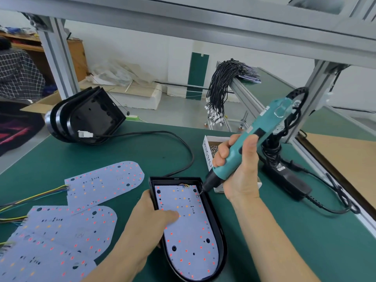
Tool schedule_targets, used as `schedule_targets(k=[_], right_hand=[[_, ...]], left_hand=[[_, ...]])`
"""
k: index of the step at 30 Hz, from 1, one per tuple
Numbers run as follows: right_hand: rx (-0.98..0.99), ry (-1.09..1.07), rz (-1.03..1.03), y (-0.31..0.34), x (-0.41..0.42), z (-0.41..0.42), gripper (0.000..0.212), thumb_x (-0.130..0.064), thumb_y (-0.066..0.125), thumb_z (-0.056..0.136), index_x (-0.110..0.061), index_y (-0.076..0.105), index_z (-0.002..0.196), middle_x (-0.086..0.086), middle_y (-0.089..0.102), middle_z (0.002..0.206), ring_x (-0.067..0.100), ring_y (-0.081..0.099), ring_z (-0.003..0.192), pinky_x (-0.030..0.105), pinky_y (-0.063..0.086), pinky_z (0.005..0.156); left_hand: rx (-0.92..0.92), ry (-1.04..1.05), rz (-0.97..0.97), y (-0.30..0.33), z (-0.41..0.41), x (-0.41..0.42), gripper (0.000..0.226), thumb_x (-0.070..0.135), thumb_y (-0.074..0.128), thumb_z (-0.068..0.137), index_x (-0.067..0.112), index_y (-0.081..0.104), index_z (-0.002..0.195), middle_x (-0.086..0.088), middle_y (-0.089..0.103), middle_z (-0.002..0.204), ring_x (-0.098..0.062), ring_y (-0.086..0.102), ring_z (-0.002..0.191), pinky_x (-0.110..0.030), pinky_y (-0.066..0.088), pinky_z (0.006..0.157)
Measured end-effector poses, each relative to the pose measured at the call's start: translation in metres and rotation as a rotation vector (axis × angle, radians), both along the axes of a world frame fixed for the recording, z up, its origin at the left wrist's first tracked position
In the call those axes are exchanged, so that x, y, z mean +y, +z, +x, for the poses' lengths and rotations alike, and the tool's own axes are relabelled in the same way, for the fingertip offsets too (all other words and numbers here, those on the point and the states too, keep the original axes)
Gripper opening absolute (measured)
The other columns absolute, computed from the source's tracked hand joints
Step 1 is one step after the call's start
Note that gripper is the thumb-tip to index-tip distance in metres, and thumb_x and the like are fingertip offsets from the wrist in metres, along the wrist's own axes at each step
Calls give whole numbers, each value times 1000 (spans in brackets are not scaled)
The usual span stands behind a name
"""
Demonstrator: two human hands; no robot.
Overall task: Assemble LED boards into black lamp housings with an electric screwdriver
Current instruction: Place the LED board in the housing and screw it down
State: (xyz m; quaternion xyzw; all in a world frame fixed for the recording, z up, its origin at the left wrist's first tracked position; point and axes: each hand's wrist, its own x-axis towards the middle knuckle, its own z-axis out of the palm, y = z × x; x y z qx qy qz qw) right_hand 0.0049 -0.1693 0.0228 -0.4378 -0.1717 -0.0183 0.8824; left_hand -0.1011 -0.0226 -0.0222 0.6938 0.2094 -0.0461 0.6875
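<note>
Now driving a screw: right hand (234, 171) grips the electric screwdriver (254, 137), bit on the LED board (187, 231) at its 1 o'clock corner. Left hand (148, 218) clasps the black housing (220, 241), thumb pinning the board. Keep the driver plumb, pressure steady.
</note>
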Motion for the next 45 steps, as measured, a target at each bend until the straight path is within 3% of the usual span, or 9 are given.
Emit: schedule_targets(k=[5, 16, 23, 26, 29, 32, 34, 37, 45], right_hand=[[-96, 51, -152, 4, -2, 1, 19, -28, 70, 67, -22, 52, 65, -2, 45, 60, 15, 41, 48, 25, 39, 52], [-205, 441, -370, 10, -28, 15, 21, -9, 59, 55, -18, 52, 73, 2, 47, 65, 20, 45, 63, 39, 36, 80], [10, 128, 226, 29, -46, 21, 12, -20, 64, 66, -20, 52, 66, -6, 48, 60, 11, 45, 56, 25, 48, 64], [24, 12, 242, 37, -66, 25, 13, -26, 61, 76, -21, 53, 67, -7, 49, 63, 10, 48, 58, 24, 47, 64], [17, -114, 225, 37, -80, 25, 17, -30, 59, 81, -21, 52, 68, -5, 51, 66, 11, 51, 61, 25, 48, 65], [27, -228, 293, 39, -87, 25, 24, -36, 62, 84, -23, 54, 65, -7, 50, 61, 8, 48, 57, 22, 46, 62], [31, -281, 347, 40, -88, 25, 29, -42, 71, 79, -23, 53, 67, -7, 49, 62, 9, 48, 56, 23, 46, 63], [48, -296, 315, 42, -86, 24, 51, -55, 85, 51, -22, 51, 68, -5, 50, 64, 11, 50, 59, 24, 46, 65], [67, -312, 227, 35, -101, 23, 66, -61, 90, 36, -22, 52, 72, -6, 50, 63, 11, 50, 56, 23, 47, 59]], left_hand=[[-5, -6, 8, 8, -1, -3, 46, 16, 62, 55, 15, 59, 101, -2, 74, 90, -24, 71, 86, -43, 56, 80], [19, -6, 68, 13, -2, -3, 32, 3, 66, 71, 15, 61, 100, -1, 74, 91, -23, 71, 86, -44, 56, 83], [36, 4, 61, 10, -4, 0, 33, -6, 62, 78, 14, 61, 104, -4, 74, 94, -26, 70, 89, -47, 54, 87], [7, 42, 58, 13, -1, -2, 62, 10, 74, 73, 18, 48, 128, 1, 70, 107, -24, 67, 97, -47, 50, 94], [-143, 114, 535, 27, 8, -1, 86, 36, 75, 75, 28, 26, 145, 12, 43, 130, -17, 49, 116, -38, 41, 97], [-516, 126, 971, 51, 39, -13, 44, 30, 69, 81, 23, 57, 123, 6, 54, 116, -19, 44, 110, -35, 38, 92], [-583, -137, 1101, 61, 71, -36, 19, 26, 62, 87, 26, 67, 105, 8, 64, 102, -19, 49, 103, -34, 37, 90], [-477, -507, 1212, 55, 120, -73, 19, 24, 54, 92, 29, 71, 98, 9, 69, 103, -16, 56, 102, -32, 35, 96], [-356, -608, 1419, 22, 171, -106, 14, 25, 61, 89, 26, 75, 92, 8, 72, 94, -16, 59, 96, -37, 21, 99]])
